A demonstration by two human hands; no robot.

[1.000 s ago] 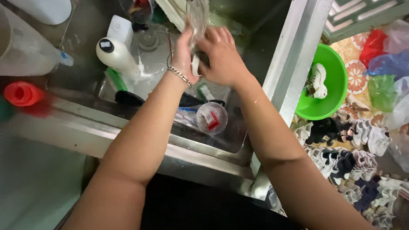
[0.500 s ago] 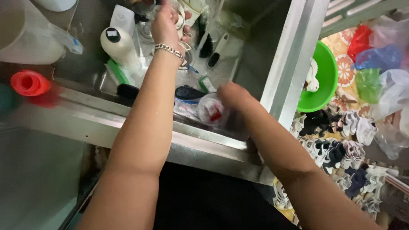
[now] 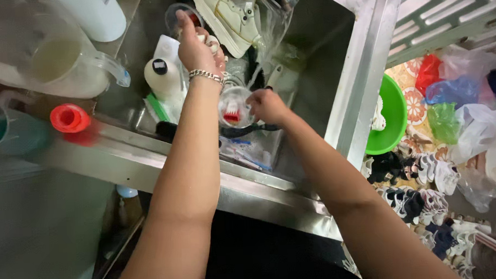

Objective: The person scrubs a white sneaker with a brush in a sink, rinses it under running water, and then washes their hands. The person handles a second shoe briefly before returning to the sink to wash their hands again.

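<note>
Steel sink (image 3: 343,106) fills the middle, crowded with stuff. Big clear plastic jug (image 3: 42,61) with pale liquid sits at far left on the counter, red cap (image 3: 68,117) near it below. Green bowl (image 3: 393,115) on the floor right of the sink, next to heaps of shoes (image 3: 420,188) and coloured plastic bags (image 3: 461,104). White sneaker (image 3: 230,16) lies at the back of the sink, top centre. White bottle (image 3: 163,79) with a black cap stands just left of the left wrist. Left hand (image 3: 198,47), bracelet on the wrist, is reached to the back of the sink, fingers curled round something small and pale, can't tell what; fingertips touch a small clear lid (image 3: 180,18). Right hand (image 3: 266,106) grasps a small clear cup (image 3: 235,107) with something red inside, held over the sink middle, just below the left wrist
</note>
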